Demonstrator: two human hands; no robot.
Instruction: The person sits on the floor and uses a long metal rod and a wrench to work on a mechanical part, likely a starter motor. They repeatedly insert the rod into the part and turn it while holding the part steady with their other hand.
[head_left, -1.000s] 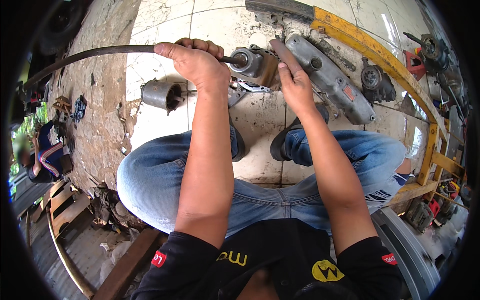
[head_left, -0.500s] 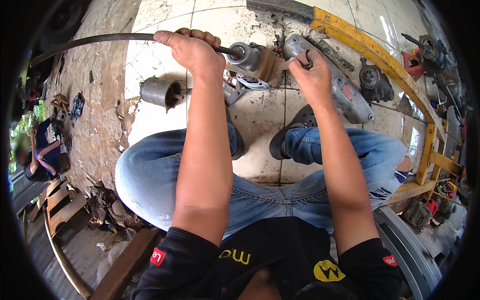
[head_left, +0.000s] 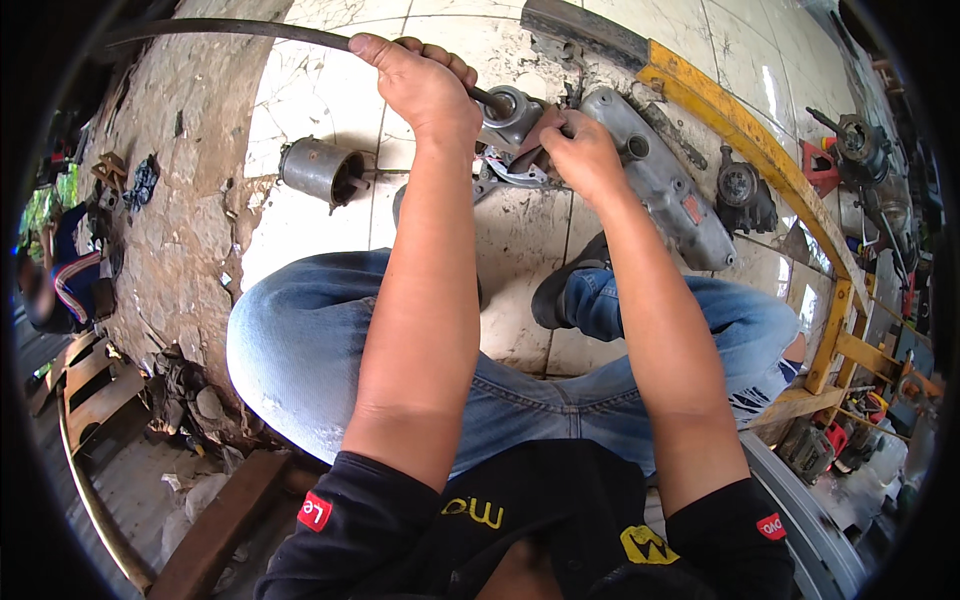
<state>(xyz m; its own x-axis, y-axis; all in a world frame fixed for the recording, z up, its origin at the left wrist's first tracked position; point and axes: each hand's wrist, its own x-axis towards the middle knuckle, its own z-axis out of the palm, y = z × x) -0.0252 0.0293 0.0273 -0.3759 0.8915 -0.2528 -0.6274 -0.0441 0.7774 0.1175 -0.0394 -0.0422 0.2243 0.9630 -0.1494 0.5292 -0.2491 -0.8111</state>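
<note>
My left hand (head_left: pixel 428 92) is closed round a long dark rod (head_left: pixel 255 30), which curves off to the far left. The rod's near end sits in the round opening of a grey metal part (head_left: pixel 517 122). On the right side of that part, my right hand (head_left: pixel 588 158) pinches a brown strip that looks like sandpaper (head_left: pixel 538 133), pressed against the metal. My fingertips partly hide the strip. Just below lies a shiny, ring-like metal piece (head_left: pixel 518 172), partly covered.
A grey metal cylinder (head_left: pixel 320 172) lies on the tiles to the left. On the right are a long grey cover (head_left: pixel 670 190), a dark round machine part (head_left: pixel 742 188) and a yellow metal frame (head_left: pixel 740 105). Another person (head_left: pixel 62 275) sits at the far left.
My right hand has moved left with the brown strip, closer over the grey part. My left hand and the rod have shifted a little right and away from me, still gripped.
</note>
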